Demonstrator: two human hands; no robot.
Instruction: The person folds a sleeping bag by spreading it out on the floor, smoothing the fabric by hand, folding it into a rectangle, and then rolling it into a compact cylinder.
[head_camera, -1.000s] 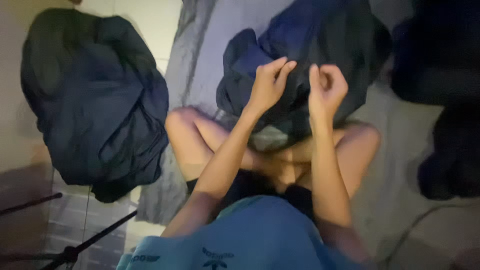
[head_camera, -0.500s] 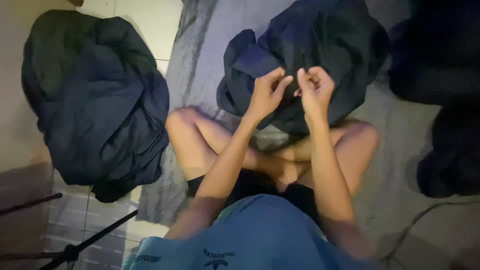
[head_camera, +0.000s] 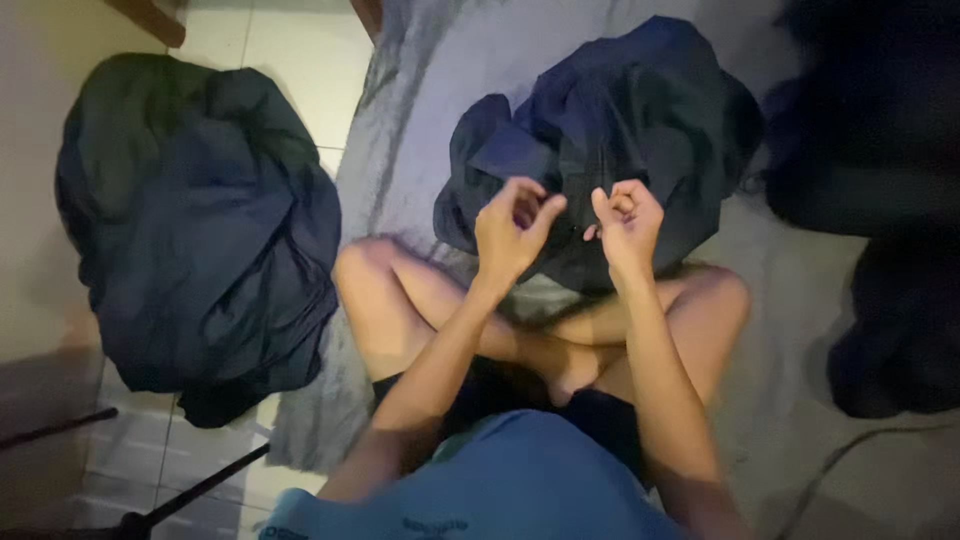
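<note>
Dimly, both hands curled above navy garment, grip contents indiscernible.

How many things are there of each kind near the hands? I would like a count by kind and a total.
Dark cloth heaps: 3 (front heap, left heap, right heap)
Grey blanket: 1
Hands: 2 (left hand, right hand)
Total: 6
</note>
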